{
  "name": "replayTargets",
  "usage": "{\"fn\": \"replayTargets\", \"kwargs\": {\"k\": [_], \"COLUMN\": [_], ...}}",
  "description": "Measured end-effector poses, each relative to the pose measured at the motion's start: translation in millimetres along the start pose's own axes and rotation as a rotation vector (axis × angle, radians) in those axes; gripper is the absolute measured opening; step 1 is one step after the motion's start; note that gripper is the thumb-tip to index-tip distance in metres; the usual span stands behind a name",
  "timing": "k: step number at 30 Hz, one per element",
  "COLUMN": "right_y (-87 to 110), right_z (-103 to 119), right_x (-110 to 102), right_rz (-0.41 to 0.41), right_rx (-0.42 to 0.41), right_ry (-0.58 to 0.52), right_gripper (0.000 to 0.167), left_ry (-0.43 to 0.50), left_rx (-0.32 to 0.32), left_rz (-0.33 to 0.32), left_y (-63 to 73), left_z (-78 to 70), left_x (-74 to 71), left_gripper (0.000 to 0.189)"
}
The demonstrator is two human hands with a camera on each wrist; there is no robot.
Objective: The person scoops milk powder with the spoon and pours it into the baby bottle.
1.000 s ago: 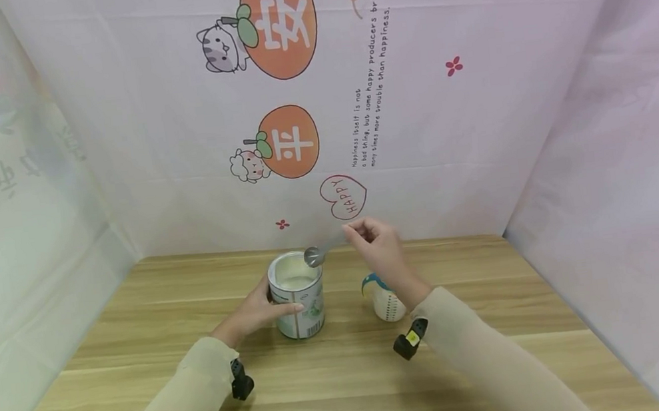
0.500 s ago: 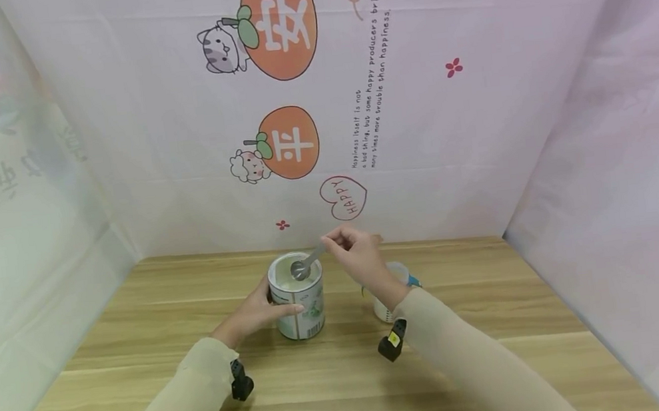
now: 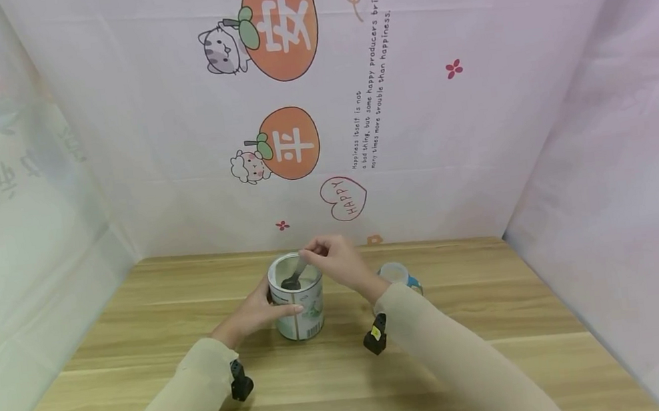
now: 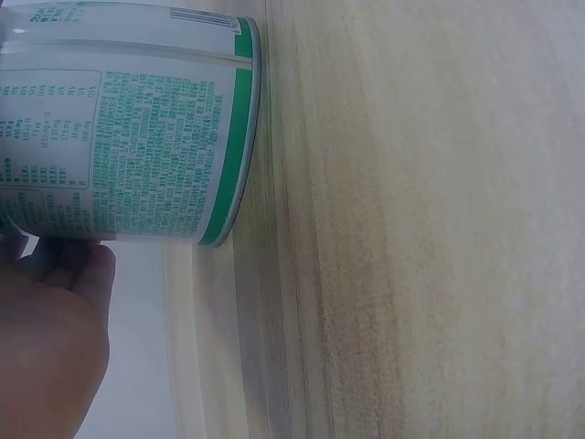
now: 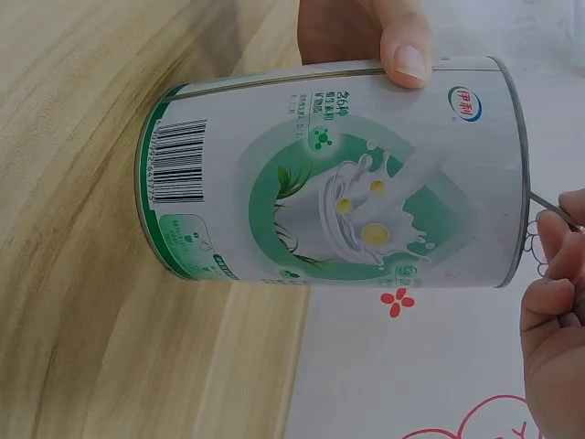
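A white and green milk powder can [image 3: 310,311] stands upright on the wooden table, its top uncovered and pale powder inside. My left hand [image 3: 256,313] grips the can from its left side, with the thumb across the front, as the right wrist view also shows. Between thumb and fingers, my right hand [image 3: 338,261] pinches the handle of a metal spoon [image 3: 293,282]. The spoon's bowl is down inside the can's mouth, and its handle slants over the right rim. In the left wrist view the can [image 4: 137,137] shows its printed text side and green bottom band.
A cup [image 3: 393,272] with a clear top and blue handle stands right of the can, partly hidden behind the right wrist. The wooden table [image 3: 301,396] meets a printed white cloth backdrop [image 3: 435,174] close behind the can. Similar cloth hangs at both sides.
My right hand has moved left and slightly down, bringing the spoon from above the can's right rim down into it. The left hand and can stay put. More of the cup's top shows.
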State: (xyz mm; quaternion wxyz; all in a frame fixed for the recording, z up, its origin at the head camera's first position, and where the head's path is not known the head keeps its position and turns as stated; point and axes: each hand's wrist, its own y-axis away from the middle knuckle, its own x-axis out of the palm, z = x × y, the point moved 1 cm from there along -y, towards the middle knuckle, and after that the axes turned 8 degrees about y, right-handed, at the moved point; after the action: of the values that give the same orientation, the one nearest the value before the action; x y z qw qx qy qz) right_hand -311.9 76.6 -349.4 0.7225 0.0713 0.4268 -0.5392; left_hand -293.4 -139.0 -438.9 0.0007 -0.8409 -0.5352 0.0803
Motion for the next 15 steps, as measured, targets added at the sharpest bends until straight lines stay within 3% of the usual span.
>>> {"fn": "replayTargets", "kwargs": {"k": [15], "right_y": [-10.9], "right_z": [11], "right_x": [5], "right_rz": [0.179], "right_rx": [-0.045], "right_ry": [0.257], "right_gripper": [0.010], "left_ry": [0.020], "left_rx": [-0.007], "left_rz": [0.022], "left_y": [1.1], "left_z": [-1.6], "left_x": [1.1], "left_gripper": [0.093]}}
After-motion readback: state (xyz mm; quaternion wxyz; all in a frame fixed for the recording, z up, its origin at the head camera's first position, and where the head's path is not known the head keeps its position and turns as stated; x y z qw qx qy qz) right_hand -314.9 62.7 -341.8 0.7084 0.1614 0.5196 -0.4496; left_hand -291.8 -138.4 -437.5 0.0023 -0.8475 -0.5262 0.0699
